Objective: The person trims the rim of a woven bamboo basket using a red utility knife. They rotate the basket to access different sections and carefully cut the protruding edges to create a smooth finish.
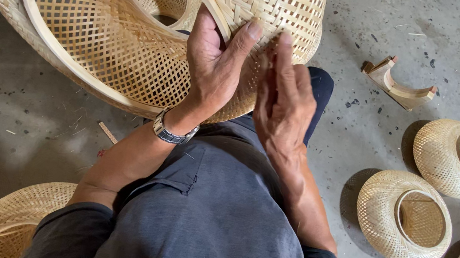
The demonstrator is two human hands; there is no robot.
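Woven bamboo shade (133,38) under both hands, smaller baskets (405,217) around

The person wears a dark grey-blue shirt (206,231) with long sleeves pushed up to the elbows, leaving both forearms bare. A small stitched seam or pocket edge shows on its front. On the left wrist sits a silver metal-link wristwatch (173,132). Both hands are bare, without gloves or rings. Dark blue trousers (318,91) cover the knee.

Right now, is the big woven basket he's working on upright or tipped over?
Tipped on its side: the large woven bamboo basket shows its open mouth and inner ring sideways, resting across the person's lap.
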